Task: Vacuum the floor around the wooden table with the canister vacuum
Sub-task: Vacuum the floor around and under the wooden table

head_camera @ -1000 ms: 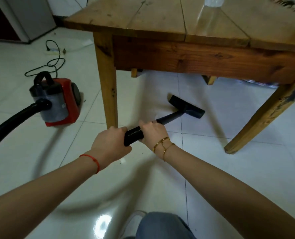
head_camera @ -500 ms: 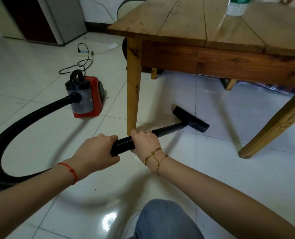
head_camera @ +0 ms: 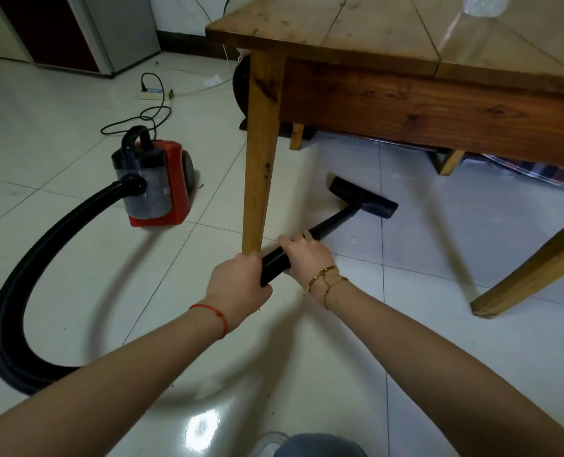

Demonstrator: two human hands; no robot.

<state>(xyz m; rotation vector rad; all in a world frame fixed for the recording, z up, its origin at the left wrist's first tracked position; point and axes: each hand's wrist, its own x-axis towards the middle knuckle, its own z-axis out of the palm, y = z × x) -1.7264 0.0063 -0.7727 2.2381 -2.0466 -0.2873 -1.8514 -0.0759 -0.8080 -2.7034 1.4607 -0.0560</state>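
Both fists are wrapped tight round the wand (head_camera: 307, 245), left hand (head_camera: 237, 285) behind right hand (head_camera: 307, 255), a sound hold. It looks stiff and light. At one o'clock the nozzle (head_camera: 363, 197) sits flat under the table (head_camera: 373, 28); the canister (head_camera: 155, 186) trails at ten o'clock, its hose (head_camera: 26, 265) bendy.

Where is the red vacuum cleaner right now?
In the head view the red canister vacuum sits on the tiled floor on the left, beside the near table leg, with its power cord coiled behind it.
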